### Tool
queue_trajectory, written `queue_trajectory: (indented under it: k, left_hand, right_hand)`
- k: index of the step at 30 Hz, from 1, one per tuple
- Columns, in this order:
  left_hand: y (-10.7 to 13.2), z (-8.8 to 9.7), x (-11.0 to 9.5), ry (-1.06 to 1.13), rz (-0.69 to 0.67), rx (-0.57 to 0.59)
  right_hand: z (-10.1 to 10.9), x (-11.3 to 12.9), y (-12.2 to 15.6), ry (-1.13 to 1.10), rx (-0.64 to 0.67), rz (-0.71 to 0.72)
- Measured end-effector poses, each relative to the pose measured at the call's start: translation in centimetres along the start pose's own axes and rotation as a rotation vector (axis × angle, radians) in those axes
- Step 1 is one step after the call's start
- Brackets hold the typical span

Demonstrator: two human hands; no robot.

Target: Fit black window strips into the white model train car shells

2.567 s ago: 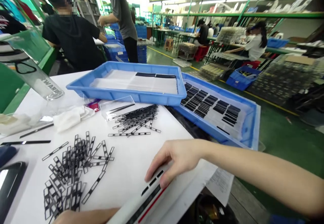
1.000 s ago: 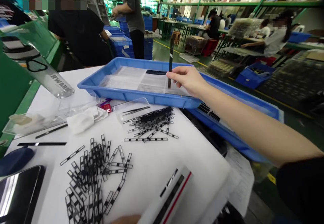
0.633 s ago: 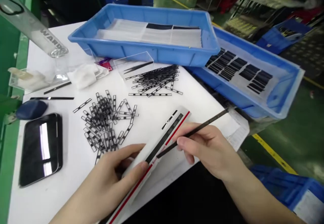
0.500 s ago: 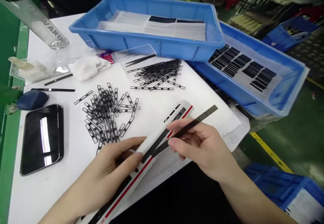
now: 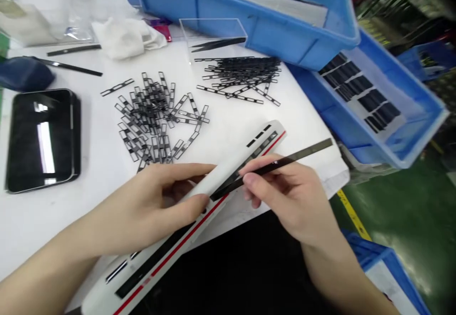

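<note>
A long white bar (image 5: 228,172) with a red edge line and black slots lies slantwise across the near edge of the white table (image 5: 89,201). My left hand (image 5: 160,205) is wrapped round its middle, thumb on top. My right hand (image 5: 288,196) pinches a thin black strip (image 5: 285,163) and lays its lower end against the bar's black slot. The strip's far end sticks out to the upper right, past the bar's end.
Two heaps of small black perforated strips (image 5: 156,115) (image 5: 242,75) lie on the table. A black phone (image 5: 41,139) rests at the left. Two blue trays (image 5: 256,15) (image 5: 377,110) stand at the back and right. White cloth (image 5: 124,37) and black tweezers (image 5: 217,44) lie behind.
My right hand took a black strip from the back tray and brought it down to the white bar. My left hand closed on the bar. The view tilted down toward the table.
</note>
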State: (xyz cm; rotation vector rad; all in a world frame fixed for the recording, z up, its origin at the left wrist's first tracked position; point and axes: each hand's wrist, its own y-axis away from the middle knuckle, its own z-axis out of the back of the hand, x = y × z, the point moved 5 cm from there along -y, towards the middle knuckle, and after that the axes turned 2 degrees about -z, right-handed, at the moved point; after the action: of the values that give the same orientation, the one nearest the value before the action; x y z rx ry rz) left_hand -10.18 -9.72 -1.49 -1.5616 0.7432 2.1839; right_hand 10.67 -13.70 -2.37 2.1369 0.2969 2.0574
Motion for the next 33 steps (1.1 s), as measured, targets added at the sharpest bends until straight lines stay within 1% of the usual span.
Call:
queue_trajectory:
  k: [3, 5, 8, 12, 14, 18, 22, 24, 25, 29, 31, 33]
  left_hand:
    - [0.0, -0.7, -0.4, 0.002, 0.031, 0.138]
    - [0.0, -0.6, -0.4, 0.006, 0.043, 0.136]
    - [0.1, -0.7, -0.5, 0.014, 0.014, 0.136]
    - [0.1, -1.0, -0.4, 0.024, 0.032, 0.093]
    - [0.2, -1.1, -0.5, 0.015, 0.048, 0.057]
    - [0.5, -1.2, -0.8, 0.009, 0.041, -0.039]
    - [1.1, -1.4, -0.6, 0.126, 0.072, -0.123]
    - [1.4, -1.6, -0.6, 0.156, 0.072, -0.162]
    - [1.5, -1.7, -0.7, 0.156, 0.059, -0.178]
    - [1.8, -2.0, -0.9, 0.162, 0.002, -0.223]
    - [1.9, -2.1, -0.9, 0.152, -0.021, -0.238]
    - [1.9, -2.2, -1.0, 0.123, -0.056, -0.251]
  right_hand:
    - [-0.1, 0.4, -0.1, 0.072, 0.018, -0.01]
    - [-0.2, 0.6, -0.3, 0.095, 0.049, -0.049]
    - [-0.2, 0.8, -0.6, 0.114, 0.074, -0.088]
    - [-0.5, 0.9, -0.6, 0.156, 0.08, -0.095]
    - [-0.7, 0.9, -0.3, 0.195, 0.028, -0.056]
    - [-0.9, 0.9, 0.6, 0.215, -0.157, 0.043]
    - [-1.2, 0.8, 1.2, 0.134, -0.288, 0.109]
    - [-1.3, 0.6, 1.4, 0.051, -0.327, 0.126]
    - [-1.5, 0.5, 1.5, -0.003, -0.325, 0.12]
    - [-2.8, 0.0, 1.6, -0.224, -0.212, 0.051]
    - [-3.3, -0.2, 1.6, -0.289, -0.157, 0.019]
    - [-3.5, -0.3, 1.5, -0.305, -0.125, -0.002]
